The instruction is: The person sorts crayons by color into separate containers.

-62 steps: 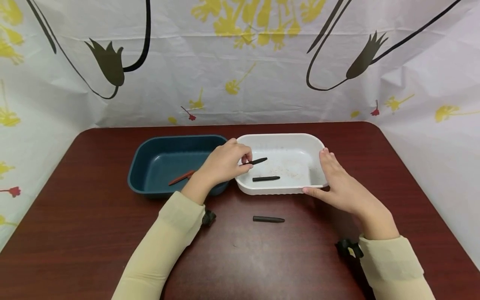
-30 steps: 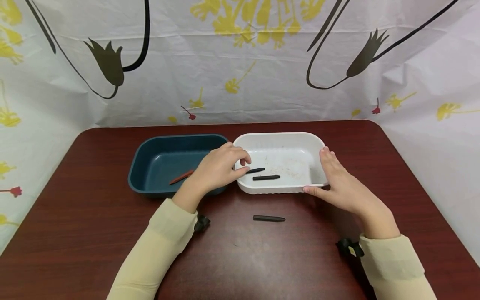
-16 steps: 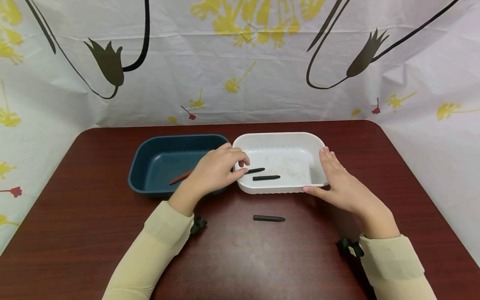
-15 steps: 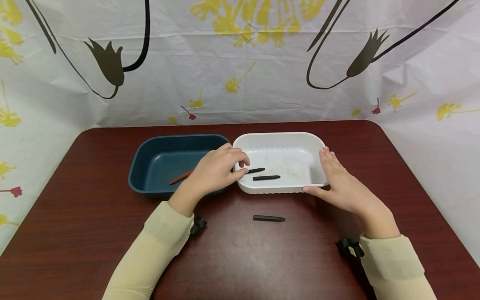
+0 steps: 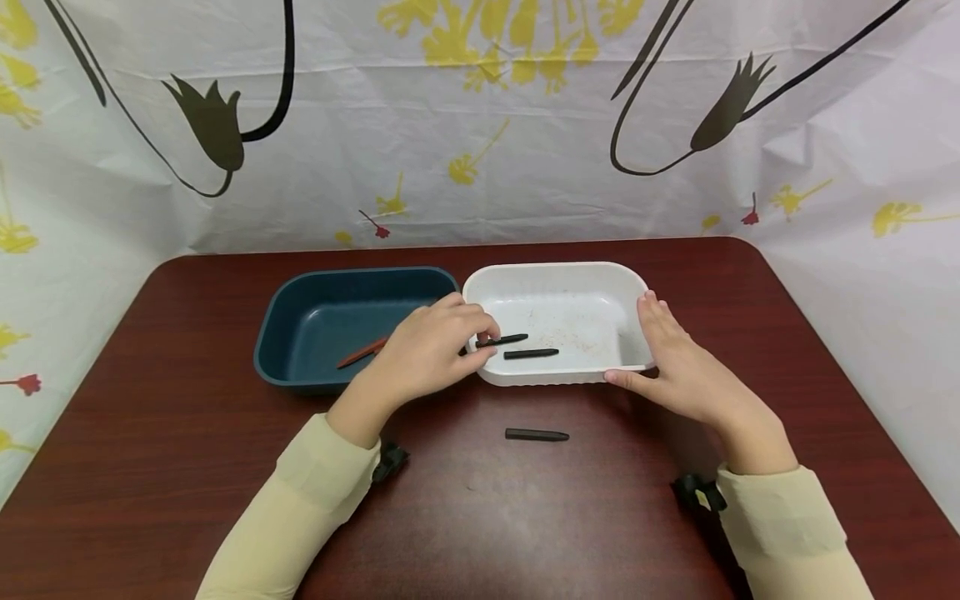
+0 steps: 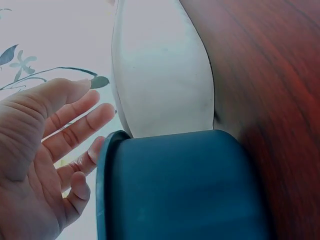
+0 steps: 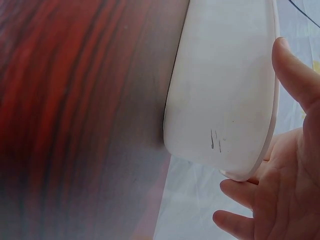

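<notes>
Over the adjoining ends of the two tubs, my left hand (image 5: 431,346) has loosely bent fingers with thumb apart. The left wrist view shows nothing between them. Close by its fingertips in the head view, a black crayon (image 5: 512,339) lies in the white tub (image 5: 555,377). A second black crayon (image 5: 531,354) lies just in front of that one. My right hand (image 5: 686,371) rests at the white tub's front right corner, thumb on the front rim, straight fingers along the right end. An orange-red crayon (image 5: 360,352) lies in the dark blue tub (image 5: 300,386), partly hidden by my left hand.
A third black crayon (image 5: 536,435) lies on the reddish-brown table (image 5: 480,517) in front of the white tub. Behind the table hangs a white patterned sheet (image 5: 525,200), which also runs along both sides. Small brownish specks dot the white tub's floor.
My left hand has let go of a black crayon, which now lies in the white tub. That hand has drawn slightly left and nearer. My right hand has stayed at the tub's corner.
</notes>
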The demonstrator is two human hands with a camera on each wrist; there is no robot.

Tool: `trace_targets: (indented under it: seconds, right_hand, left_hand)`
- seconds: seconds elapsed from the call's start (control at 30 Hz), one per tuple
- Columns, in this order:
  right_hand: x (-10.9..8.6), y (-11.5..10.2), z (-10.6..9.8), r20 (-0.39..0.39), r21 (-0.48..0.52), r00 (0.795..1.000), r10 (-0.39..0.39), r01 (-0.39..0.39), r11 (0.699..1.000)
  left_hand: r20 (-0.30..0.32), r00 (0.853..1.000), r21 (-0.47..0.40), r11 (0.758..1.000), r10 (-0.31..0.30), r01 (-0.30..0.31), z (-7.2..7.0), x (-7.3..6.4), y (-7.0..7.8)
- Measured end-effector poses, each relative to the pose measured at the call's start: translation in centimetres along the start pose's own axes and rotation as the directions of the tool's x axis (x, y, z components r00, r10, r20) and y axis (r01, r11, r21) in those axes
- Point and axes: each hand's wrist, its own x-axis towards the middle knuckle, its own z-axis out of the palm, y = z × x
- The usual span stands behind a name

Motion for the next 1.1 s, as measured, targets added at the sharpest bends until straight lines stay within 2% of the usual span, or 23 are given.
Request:
trace_targets:
  seconds: [0.63,1.1]
  right_hand:
    - [0.0,0.0,0.0,-0.007,-0.004,1.0,-0.001,0.001,1.0]
    - [0.1,0.0,0.0,-0.005,-0.006,1.0,0.005,-0.005,1.0]
  left_hand:
    - [0.049,0.995,0.063,0.994,0.084,-0.087,0.0,-0.8,1.6]
    - [0.069,0.984,-0.051,0.985,0.166,-0.163,0.3,-1.3,2.7]
